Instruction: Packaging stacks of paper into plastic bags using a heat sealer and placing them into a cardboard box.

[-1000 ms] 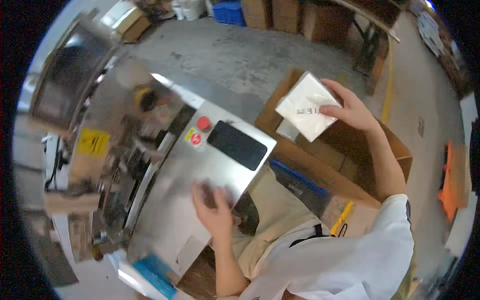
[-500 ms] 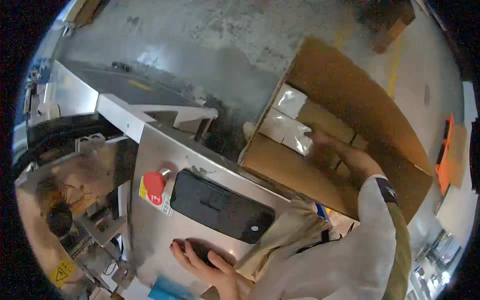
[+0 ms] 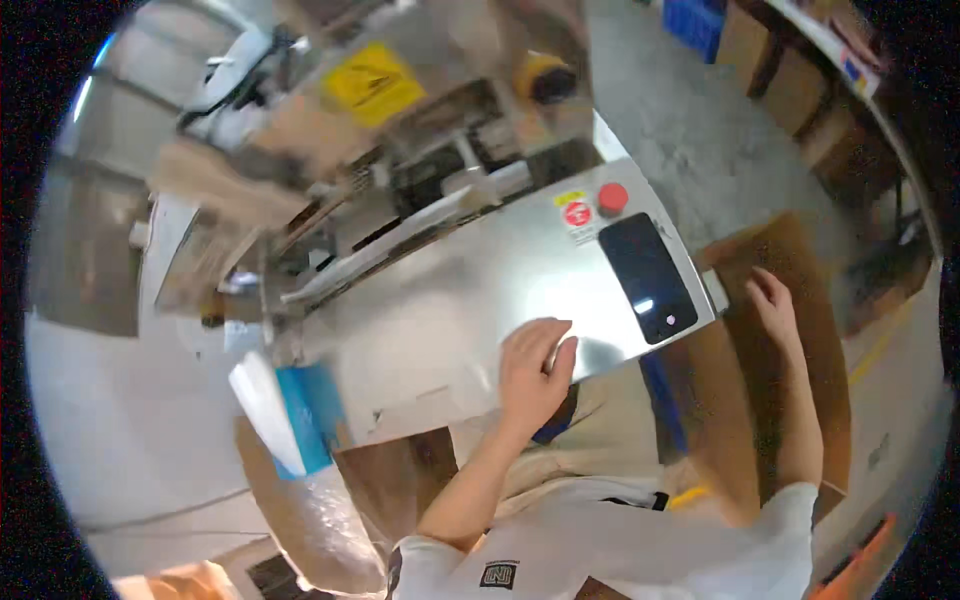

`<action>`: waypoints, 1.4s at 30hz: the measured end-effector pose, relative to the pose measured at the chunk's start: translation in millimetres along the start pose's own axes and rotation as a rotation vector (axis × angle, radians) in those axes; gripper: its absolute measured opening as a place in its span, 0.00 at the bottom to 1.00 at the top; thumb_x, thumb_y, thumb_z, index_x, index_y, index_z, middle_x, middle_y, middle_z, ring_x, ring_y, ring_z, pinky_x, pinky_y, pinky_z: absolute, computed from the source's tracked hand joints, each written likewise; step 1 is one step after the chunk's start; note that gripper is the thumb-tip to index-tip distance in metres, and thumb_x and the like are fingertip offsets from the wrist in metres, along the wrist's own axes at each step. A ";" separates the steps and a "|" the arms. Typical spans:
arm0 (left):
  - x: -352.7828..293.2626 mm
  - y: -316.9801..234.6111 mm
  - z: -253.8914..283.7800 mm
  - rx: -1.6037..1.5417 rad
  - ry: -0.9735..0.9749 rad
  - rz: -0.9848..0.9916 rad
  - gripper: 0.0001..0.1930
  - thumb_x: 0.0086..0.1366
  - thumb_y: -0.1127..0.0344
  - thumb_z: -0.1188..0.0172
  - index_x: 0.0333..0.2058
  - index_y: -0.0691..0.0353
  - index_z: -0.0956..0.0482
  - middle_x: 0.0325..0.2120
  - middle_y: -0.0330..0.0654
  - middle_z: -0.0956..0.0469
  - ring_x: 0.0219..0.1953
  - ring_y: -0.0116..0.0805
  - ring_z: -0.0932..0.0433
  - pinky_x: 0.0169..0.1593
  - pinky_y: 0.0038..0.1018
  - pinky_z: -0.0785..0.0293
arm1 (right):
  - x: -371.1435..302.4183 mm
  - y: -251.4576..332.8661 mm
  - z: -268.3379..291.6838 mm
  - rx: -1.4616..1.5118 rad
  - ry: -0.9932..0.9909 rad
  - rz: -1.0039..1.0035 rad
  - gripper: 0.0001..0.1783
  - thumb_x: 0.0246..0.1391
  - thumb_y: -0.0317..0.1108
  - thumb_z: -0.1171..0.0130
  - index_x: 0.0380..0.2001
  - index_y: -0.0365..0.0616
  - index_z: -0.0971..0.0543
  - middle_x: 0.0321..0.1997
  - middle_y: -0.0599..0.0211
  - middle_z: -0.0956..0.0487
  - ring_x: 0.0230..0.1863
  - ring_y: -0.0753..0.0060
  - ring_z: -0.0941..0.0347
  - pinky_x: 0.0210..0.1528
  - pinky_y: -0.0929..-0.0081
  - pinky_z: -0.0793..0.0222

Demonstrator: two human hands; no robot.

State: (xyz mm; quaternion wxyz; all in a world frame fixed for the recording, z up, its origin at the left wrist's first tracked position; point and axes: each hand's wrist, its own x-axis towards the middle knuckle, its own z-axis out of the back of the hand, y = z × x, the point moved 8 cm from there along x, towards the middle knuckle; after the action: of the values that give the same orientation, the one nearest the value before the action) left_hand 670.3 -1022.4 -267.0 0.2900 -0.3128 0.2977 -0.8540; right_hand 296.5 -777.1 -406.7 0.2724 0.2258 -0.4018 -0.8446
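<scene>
My left hand (image 3: 535,378) hovers at the near edge of a shiny metal worktop (image 3: 450,290), thumb apart from loosely curled fingers. Nothing shows in it. To its right, on the worktop, lies a black smartphone (image 3: 645,270). My right hand (image 3: 776,305) is above the open cardboard box (image 3: 830,380) at the right, its fingers slightly bent and apart, with nothing visible between them. A small white piece (image 3: 714,290) shows between the worktop's right edge and that hand; I cannot make out what it is. Most of the box's inside is hidden.
A red push button (image 3: 612,197) stands by the phone. Behind the worktop is a machine with a yellow warning label (image 3: 373,84). At the left are a blue-and-white pack (image 3: 305,420) and another open carton (image 3: 265,500) with clear plastic. A blue crate (image 3: 693,27) stands far right.
My view has swung left across the worktop. My right hand, earlier reaching among the white packets in the box, has come up near its worktop side. My left hand's fingers are more curled.
</scene>
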 end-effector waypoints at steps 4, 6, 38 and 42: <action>-42.2 19.3 63.8 -0.386 0.091 0.359 0.12 0.67 0.66 0.38 0.45 0.65 0.18 0.42 0.48 0.16 0.44 0.36 0.17 0.48 0.28 0.23 | -65.9 130.1 36.2 0.097 -0.187 0.206 0.19 0.65 0.34 0.43 0.54 0.33 0.24 0.51 0.61 0.19 0.52 0.72 0.25 0.57 0.73 0.31; -47.5 34.6 154.5 -0.244 -0.070 0.240 0.12 0.68 0.69 0.41 0.48 0.64 0.19 0.42 0.47 0.16 0.46 0.35 0.18 0.52 0.30 0.24 | -96.3 155.9 27.6 0.079 -0.168 0.251 0.19 0.66 0.34 0.43 0.55 0.34 0.24 0.50 0.64 0.19 0.49 0.74 0.25 0.53 0.75 0.29; -157.2 247.6 498.8 0.574 -0.794 0.437 0.15 0.65 0.58 0.41 0.40 0.64 0.15 0.35 0.56 0.17 0.38 0.52 0.17 0.44 0.39 0.23 | -223.3 308.5 -133.2 0.316 0.333 0.533 0.19 0.58 0.20 0.42 0.54 0.34 0.23 0.49 0.58 0.18 0.50 0.70 0.22 0.55 0.74 0.27; -118.6 176.9 475.3 0.569 -0.803 0.279 0.13 0.68 0.61 0.44 0.41 0.62 0.15 0.36 0.54 0.16 0.38 0.49 0.16 0.44 0.36 0.24 | -220.9 314.6 -128.6 0.330 0.289 0.478 0.21 0.55 0.21 0.39 0.54 0.36 0.23 0.50 0.59 0.18 0.51 0.69 0.22 0.55 0.72 0.27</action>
State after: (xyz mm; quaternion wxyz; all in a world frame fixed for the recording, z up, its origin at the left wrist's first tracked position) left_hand 1136.5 -1212.8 -133.9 0.5665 -0.4824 -0.0426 -0.6667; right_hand 627.0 -873.1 -192.5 0.4768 0.2836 -0.5320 -0.6397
